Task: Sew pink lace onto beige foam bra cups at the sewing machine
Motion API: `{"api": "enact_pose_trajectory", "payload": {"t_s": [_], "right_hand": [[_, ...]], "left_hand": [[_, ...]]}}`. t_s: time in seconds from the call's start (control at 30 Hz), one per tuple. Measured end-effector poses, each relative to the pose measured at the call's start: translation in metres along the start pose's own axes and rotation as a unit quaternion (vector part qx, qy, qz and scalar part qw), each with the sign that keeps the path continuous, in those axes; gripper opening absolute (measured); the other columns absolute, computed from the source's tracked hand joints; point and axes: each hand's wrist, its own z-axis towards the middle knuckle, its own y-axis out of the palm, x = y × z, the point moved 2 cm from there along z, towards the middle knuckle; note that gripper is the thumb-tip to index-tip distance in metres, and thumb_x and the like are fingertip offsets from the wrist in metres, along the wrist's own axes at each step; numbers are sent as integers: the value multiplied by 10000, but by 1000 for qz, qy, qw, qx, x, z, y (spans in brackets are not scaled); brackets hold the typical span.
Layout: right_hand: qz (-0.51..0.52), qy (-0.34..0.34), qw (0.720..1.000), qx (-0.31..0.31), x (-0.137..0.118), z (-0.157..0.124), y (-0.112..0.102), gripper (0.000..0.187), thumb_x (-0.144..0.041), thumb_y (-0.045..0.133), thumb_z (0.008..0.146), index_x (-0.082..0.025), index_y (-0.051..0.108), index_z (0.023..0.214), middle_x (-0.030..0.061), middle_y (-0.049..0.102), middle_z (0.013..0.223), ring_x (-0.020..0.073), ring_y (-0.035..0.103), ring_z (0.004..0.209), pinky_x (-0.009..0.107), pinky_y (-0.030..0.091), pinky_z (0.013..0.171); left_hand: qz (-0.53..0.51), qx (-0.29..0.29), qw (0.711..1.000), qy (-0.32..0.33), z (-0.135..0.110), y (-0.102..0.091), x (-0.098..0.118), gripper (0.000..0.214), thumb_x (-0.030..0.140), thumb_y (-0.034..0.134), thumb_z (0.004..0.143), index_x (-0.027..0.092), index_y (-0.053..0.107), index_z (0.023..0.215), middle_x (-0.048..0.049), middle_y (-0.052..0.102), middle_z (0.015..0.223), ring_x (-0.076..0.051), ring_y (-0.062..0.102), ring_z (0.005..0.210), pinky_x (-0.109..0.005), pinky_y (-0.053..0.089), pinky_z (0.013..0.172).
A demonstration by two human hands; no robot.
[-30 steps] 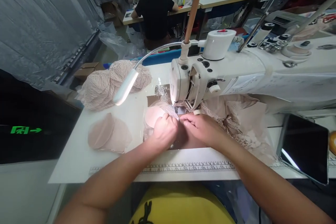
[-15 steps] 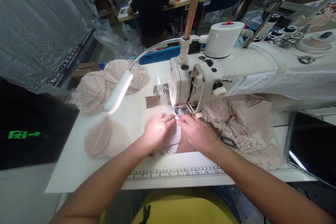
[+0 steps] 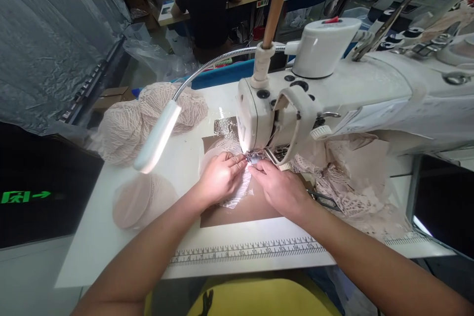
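A piece of pale lace fabric [image 3: 237, 194] lies under the presser foot [image 3: 252, 156] of a white sewing machine [image 3: 255, 113]. My left hand [image 3: 221, 176] is on the lace just left of the foot, its fingers bent and closed on the fabric. On the other side, my right hand [image 3: 281, 186] has its thumb and forefinger pinched at the lace's edge, right in front of the foot. Part of the lace shows behind my left fingers. The fingertips of both hands nearly meet by the needle, whose tip I cannot make out.
A lit lamp [image 3: 158, 137] on a bendy neck hangs at left. Lace bundles [image 3: 122, 128] and sheer cup-shaped pieces [image 3: 133, 202] lie on the table [image 3: 89, 242]. More lace [image 3: 344, 182] is heaped at right beside a dark screen [image 3: 442, 207]. Another person [image 3: 205, 5] sits ahead.
The lace has moved forward under the foot; a shorter end hangs toward me, and more shows behind my left hand. Both hands stay close to the foot. The view has shifted slightly.
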Motion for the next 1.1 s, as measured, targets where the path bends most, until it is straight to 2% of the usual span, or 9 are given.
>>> {"api": "enact_pose_trajectory", "payload": {"t_s": [0.37,0.53,0.67,0.77,0.87,0.9,0.97,1.03,1.1], "right_hand": [[-21,-6,999,35,2,-1,7,443,-106,403,872,-248,610,1237,39,657,972,150,534,650,281,329,510],[-35,-23,995,93,3,-2,14,419,-102,434,857,-240,647,1191,30,674,1008,166,593,720,285,377,567],[-49,-40,986,152,3,-3,19,394,-90,454,833,-201,675,1140,27,686,954,160,599,648,298,392,542],[-48,-72,976,202,5,-2,21,347,-122,452,847,-180,693,1089,36,688,929,166,615,657,296,407,528],[-45,-84,973,211,9,-1,24,342,-150,426,863,-190,701,1062,34,687,943,164,626,648,294,422,504],[-41,-84,973,209,10,-1,26,344,-159,420,864,-198,702,1057,30,687,950,161,626,636,294,423,491],[-32,-84,974,206,11,-1,28,349,-174,409,867,-204,700,1057,30,684,958,166,629,632,299,432,481],[-18,-86,976,201,12,0,30,364,-189,385,875,-196,696,1064,41,682,966,184,642,666,313,457,502],[10,-81,979,187,13,0,30,379,-220,361,888,-194,687,1081,51,680,995,208,655,720,334,482,530]], "left_hand": [[53,-14,996,-77,-1,2,-1,422,276,386,936,109,537,1292,-124,550,1335,-289,519,1062,-454,438,878],[54,-28,991,-119,-5,1,1,475,366,388,931,162,462,1354,-122,469,1407,-357,359,1294,-525,345,982],[77,-40,985,-149,-9,1,2,516,442,387,917,192,436,1366,-102,392,1466,-394,296,1336,-578,276,1034],[83,-51,974,-206,-19,-11,3,516,447,401,907,187,443,1351,-116,386,1463,-398,299,1332,-591,289,1026],[45,-67,967,-241,-47,-36,6,526,487,414,899,200,444,1339,-126,371,1467,-364,335,1325,-547,340,1022],[34,-59,966,-249,-61,-47,6,521,485,402,907,205,431,1346,-123,361,1474,-339,335,1335,-519,344,1036],[43,-6,957,-286,-95,-68,-2,494,443,379,926,191,414,1350,-118,352,1479,-296,294,1370,-482,295,1093],[79,80,920,-377,-137,-85,-19,450,355,375,927,139,435,1317,-150,400,1436,-290,288,1373,-476,260,1116],[83,155,870,-460,-179,-95,-39,363,315,437,886,129,516,1187,-171,485,1340,-315,358,1321,-499,286,1089]]}}
